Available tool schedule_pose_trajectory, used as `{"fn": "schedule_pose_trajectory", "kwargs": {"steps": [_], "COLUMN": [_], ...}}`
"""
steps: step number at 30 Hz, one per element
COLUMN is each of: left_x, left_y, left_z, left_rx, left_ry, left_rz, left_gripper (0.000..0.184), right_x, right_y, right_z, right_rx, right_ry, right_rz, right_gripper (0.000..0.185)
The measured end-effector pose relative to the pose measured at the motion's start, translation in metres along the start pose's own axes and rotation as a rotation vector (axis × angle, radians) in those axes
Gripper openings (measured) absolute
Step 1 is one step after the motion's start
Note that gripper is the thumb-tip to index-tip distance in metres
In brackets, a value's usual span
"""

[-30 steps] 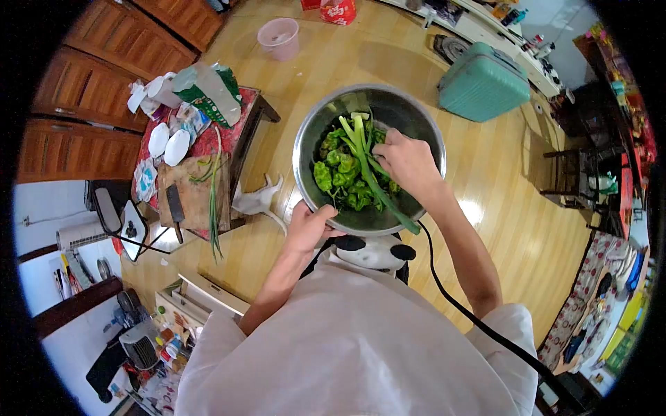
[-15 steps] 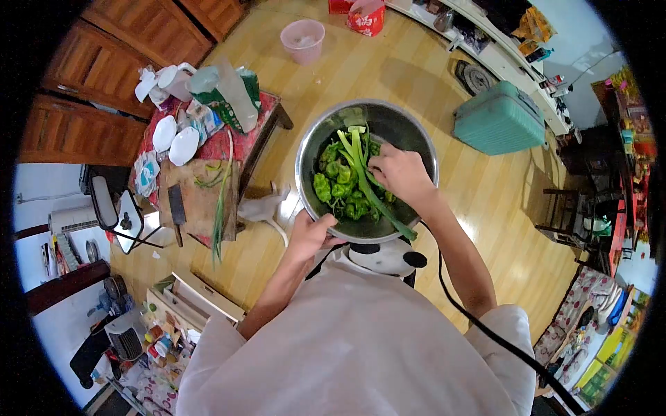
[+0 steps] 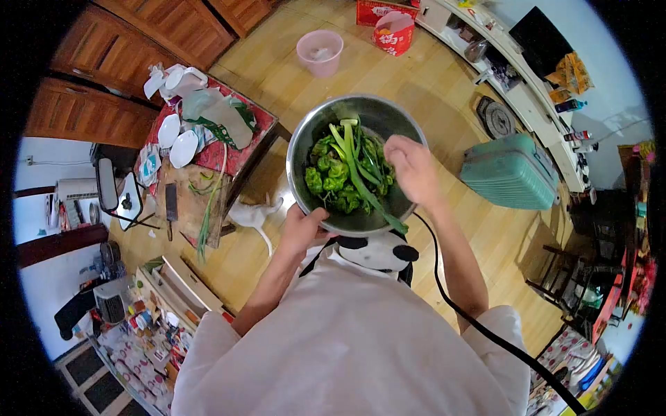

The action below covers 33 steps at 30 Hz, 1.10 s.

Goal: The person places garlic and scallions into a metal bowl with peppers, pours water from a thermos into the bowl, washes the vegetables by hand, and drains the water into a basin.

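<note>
A steel bowl (image 3: 294, 166) sits in front of my lap, tilted slightly. Green peppers (image 3: 326, 177) fill its left and middle part. Across them lie long green onions (image 3: 355, 166), one stalk reaching the near rim. My left hand (image 3: 303, 227) grips the bowl's near left rim, thumb inside. Over the right rim, my right hand (image 3: 411, 170) has its fingers curled together, slightly blurred; whatever they may hold is hidden.
A low red table (image 3: 267, 128) at left carries white dishes (image 3: 184, 149), a cutting board (image 3: 191, 222), a cleaver (image 3: 171, 201) and more green onion (image 3: 210, 215). A white cat (image 3: 250, 216) is beside it. A pink bucket (image 3: 320, 59) and green suitcase (image 3: 510, 170) stand beyond.
My right hand has moved from the greens inside the bowl out to its right rim. The bowl and left hand have shifted slightly left as the view turned.
</note>
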<state>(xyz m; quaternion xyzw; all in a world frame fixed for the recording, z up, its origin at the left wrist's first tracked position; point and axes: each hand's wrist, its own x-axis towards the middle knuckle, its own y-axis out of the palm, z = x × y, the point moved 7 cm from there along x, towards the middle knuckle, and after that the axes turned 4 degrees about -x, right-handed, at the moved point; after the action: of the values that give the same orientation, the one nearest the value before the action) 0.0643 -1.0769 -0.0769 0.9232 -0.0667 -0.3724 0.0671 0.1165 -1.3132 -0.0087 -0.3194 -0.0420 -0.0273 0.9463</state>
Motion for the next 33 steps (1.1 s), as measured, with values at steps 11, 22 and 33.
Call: {"fn": "schedule_pose_trajectory", "kwargs": {"steps": [11, 22, 33], "left_x": [0.039, 0.142, 0.331], "left_y": [0.109, 0.124, 0.079], "left_z": [-0.052, -0.112, -0.233], "left_rx": [-0.078, -0.152, -0.316], "left_ry": [0.098, 0.082, -0.007], "left_rz": [-0.066, -0.108, -0.149], "left_gripper": [0.029, 0.031, 0.03], "right_x": [0.059, 0.177, 0.419], "right_y": [-0.102, -0.09, 0.006], "right_z": [-0.032, -0.104, -0.146], "right_rx": [-0.223, 0.237, 1.089], "right_ry": [-0.171, 0.152, 0.562], "right_rz": [0.315, 0.322, 0.593], "right_gripper": [0.014, 0.026, 0.029]}}
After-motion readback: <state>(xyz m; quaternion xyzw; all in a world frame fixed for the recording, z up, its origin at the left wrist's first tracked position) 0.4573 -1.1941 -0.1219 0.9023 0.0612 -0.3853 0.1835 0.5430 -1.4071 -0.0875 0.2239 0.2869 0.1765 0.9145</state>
